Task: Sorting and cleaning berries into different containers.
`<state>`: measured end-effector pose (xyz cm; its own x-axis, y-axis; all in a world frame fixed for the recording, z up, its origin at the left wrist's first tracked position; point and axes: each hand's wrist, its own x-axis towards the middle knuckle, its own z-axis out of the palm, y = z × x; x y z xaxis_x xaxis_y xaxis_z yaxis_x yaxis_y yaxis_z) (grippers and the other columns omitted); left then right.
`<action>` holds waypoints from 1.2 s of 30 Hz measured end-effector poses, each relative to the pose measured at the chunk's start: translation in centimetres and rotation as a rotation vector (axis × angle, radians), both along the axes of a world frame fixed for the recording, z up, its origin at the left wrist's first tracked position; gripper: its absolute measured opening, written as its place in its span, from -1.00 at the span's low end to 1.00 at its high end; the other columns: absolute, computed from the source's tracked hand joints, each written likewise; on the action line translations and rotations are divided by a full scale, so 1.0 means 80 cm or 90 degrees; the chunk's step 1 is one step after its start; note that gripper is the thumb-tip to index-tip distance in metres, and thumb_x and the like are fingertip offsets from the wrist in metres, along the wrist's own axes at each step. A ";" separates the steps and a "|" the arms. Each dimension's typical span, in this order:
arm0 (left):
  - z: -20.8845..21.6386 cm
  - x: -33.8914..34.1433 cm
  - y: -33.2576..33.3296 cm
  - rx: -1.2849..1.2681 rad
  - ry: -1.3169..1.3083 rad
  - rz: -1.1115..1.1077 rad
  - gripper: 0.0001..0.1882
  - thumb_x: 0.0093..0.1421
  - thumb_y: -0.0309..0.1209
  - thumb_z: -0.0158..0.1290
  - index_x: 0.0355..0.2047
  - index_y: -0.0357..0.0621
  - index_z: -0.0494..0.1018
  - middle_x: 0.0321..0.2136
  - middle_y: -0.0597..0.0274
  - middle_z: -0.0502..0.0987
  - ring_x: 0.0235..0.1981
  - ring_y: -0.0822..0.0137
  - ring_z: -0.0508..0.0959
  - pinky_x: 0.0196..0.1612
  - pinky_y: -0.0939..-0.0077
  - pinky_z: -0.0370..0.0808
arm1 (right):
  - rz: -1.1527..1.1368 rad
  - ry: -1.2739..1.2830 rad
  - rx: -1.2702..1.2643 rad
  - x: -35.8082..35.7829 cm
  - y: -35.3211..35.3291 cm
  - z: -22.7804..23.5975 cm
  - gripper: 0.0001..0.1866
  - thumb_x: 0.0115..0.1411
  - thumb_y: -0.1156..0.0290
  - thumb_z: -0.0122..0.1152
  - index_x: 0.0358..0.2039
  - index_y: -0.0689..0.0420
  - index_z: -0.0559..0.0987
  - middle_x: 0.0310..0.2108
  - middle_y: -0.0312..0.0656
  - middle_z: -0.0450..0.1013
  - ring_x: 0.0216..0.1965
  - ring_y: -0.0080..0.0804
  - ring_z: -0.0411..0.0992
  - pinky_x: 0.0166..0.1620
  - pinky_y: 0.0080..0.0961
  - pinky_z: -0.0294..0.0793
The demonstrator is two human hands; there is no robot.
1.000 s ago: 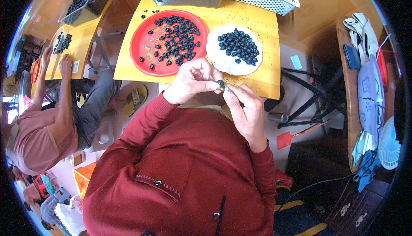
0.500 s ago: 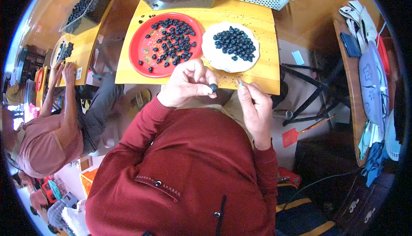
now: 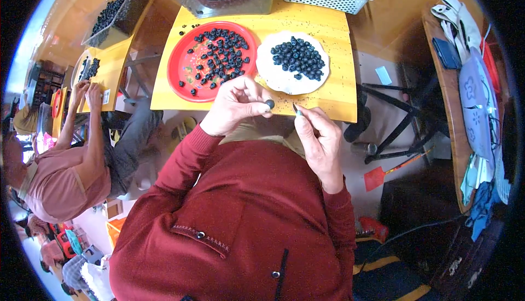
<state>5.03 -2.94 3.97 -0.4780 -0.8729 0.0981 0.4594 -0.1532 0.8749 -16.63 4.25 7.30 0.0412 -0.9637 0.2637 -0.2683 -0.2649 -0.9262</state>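
Between the thumb and fingers of my left hand (image 3: 232, 107) is one dark round berry (image 3: 269, 104) that looks like a blueberry, held just off the table's near edge. My right hand (image 3: 320, 139) pinches a small thin tool (image 3: 296, 108) with a dark pointed tip, aimed toward the berry but apart from it; a bit of teal shows by the thumb. Beyond my left hand lies a red tray (image 3: 176, 71) with many loose berries spread across it. A white scalloped plate (image 3: 281, 86), heaped with similar berries, sits beyond the gap between my hands.
On the yellow table (image 3: 342, 71), dark specks are scattered. At its far side stand a clear bin (image 3: 235, 3) and a white perforated basket (image 3: 322, 1), both holding dark berries. Another person (image 3: 60, 186) works at a table on the left. A red fly swatter (image 3: 374, 178) lies at right.
My right hand has shifted slightly left and turned, so the tool's dark tip now shows. The left hand still holds the berry, nearly in place. The view has tilted slightly.
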 end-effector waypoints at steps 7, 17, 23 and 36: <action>-0.014 0.054 -0.033 -0.206 -0.513 0.332 -0.86 0.11 -0.57 0.28 -0.36 -0.24 0.51 -0.44 0.31 0.61 -0.37 0.55 0.59 -0.27 0.59 0.55 | -0.038 -0.031 0.020 -0.009 0.005 -0.023 -0.67 0.34 0.32 0.18 -0.09 0.36 0.60 -0.44 -0.15 0.47 -0.41 -0.47 0.42 -0.29 -0.55 0.39; 0.000 0.037 -0.055 -0.445 -0.713 0.369 -0.84 0.05 -0.49 0.26 -0.36 -0.24 0.54 -0.47 0.12 0.56 -0.42 0.23 0.61 -0.33 0.38 0.54 | -0.082 -0.037 0.024 -0.024 0.018 -0.043 -0.66 0.34 0.32 0.18 -0.06 0.36 0.60 -0.44 -0.17 0.48 -0.43 -0.50 0.40 -0.33 -0.54 0.38; -0.020 -0.047 -0.071 -0.558 -0.708 0.195 -0.82 0.06 -0.39 0.22 -0.32 -0.16 0.56 -0.38 0.01 0.59 -0.32 -0.01 0.62 -0.24 0.16 0.55 | -0.110 -0.058 0.079 -0.036 0.036 -0.052 -0.68 0.33 0.33 0.19 -0.08 0.35 0.60 -0.42 -0.19 0.49 -0.42 -0.50 0.40 -0.30 -0.55 0.40; -0.032 -0.096 -0.101 -0.671 -0.834 0.073 -0.80 0.13 -0.30 0.14 -0.26 -0.04 0.62 -0.35 0.14 0.60 -0.24 0.06 0.61 -0.17 0.12 0.56 | -0.168 -0.152 0.093 -0.056 0.062 -0.098 -0.66 0.37 0.26 0.17 -0.02 0.27 0.60 -0.52 -0.50 0.31 -0.60 -0.81 0.12 -0.56 -0.74 0.06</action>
<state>-2.65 -11.04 1.40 -0.6479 -0.7239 0.2371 -0.6418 0.6864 0.3419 -21.08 9.22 -0.51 -0.2591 -0.9611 0.0954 -0.0815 -0.0767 -0.9937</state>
